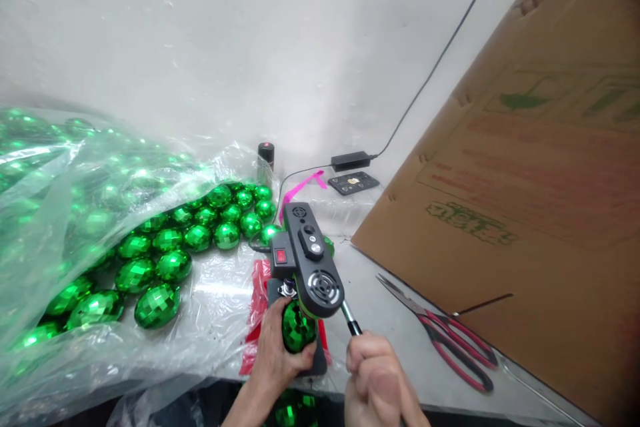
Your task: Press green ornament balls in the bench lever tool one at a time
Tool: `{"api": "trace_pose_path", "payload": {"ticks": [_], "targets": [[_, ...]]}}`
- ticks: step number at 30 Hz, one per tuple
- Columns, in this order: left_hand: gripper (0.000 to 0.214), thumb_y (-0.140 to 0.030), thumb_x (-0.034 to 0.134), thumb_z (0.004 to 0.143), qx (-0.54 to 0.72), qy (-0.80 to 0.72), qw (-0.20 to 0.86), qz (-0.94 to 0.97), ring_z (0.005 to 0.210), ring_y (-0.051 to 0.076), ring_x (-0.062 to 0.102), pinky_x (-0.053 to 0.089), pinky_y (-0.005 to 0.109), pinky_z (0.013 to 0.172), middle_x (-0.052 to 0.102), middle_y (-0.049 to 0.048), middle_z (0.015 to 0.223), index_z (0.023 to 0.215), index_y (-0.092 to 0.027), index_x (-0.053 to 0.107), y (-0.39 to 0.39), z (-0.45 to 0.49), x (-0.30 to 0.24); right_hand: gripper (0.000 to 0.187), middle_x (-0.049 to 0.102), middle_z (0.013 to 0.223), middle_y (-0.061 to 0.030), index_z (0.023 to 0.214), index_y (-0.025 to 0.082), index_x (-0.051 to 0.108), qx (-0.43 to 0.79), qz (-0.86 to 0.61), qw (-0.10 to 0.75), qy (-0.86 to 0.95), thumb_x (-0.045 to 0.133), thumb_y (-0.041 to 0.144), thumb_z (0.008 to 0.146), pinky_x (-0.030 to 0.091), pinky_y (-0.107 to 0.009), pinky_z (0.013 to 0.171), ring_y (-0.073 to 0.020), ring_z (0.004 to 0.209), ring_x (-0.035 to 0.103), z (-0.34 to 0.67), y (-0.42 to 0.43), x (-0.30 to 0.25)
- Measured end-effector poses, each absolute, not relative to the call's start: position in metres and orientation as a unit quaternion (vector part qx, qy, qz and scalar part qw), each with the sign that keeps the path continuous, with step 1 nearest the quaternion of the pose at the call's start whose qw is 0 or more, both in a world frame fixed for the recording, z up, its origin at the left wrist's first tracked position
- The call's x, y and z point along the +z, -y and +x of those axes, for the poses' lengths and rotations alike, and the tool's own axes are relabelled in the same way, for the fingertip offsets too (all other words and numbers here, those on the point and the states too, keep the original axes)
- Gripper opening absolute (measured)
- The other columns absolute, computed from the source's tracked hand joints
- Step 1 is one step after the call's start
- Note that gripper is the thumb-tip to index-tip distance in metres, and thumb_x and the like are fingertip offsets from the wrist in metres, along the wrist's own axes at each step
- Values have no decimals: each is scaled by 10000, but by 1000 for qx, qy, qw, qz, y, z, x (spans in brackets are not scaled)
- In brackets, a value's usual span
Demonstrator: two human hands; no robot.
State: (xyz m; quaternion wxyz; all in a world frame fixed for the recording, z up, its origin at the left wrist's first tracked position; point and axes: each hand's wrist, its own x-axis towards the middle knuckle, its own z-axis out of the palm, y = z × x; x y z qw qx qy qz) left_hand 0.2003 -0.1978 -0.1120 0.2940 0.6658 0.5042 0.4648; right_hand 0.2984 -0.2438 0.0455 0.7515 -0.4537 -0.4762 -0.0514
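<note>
My left hand (273, 350) is closed around a shiny green faceted ball (298, 327), under the front end of a black bench machine. This machine (315, 260) has a red switch, round vents and a lever (350, 317) sticking out toward me. Wrapped around the lever's black grip is my right hand (375, 373), its fingers closed. Red plastic film (259, 280) lies beneath the machine's base. The ball's top is partly hidden by the machine head, and my fingers cover its lower edge.
To the left, many green balls (165, 240) lie in and around a clear plastic bag (65, 180). Red-handled scissors (450, 340) lie at right before a large cardboard box (500, 200). Behind are a power adapter (350, 161), a phone (353, 183), a black-capped container (266, 153) and pink ribbon (303, 187).
</note>
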Motion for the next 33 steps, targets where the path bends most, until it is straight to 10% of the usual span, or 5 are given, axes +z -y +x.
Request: {"api": "trace_pose_path", "payload": {"ticks": [33], "targets": [[764, -349, 819, 624, 471, -512, 292, 656, 1189, 419, 780, 656, 617, 1052, 803, 178, 1271, 1351, -167, 672, 195, 202, -112, 454, 527, 634, 24, 647, 218, 475, -32, -406, 753, 516, 480, 136, 1094, 372, -248, 466, -99, 511, 492, 308, 243, 36]]}}
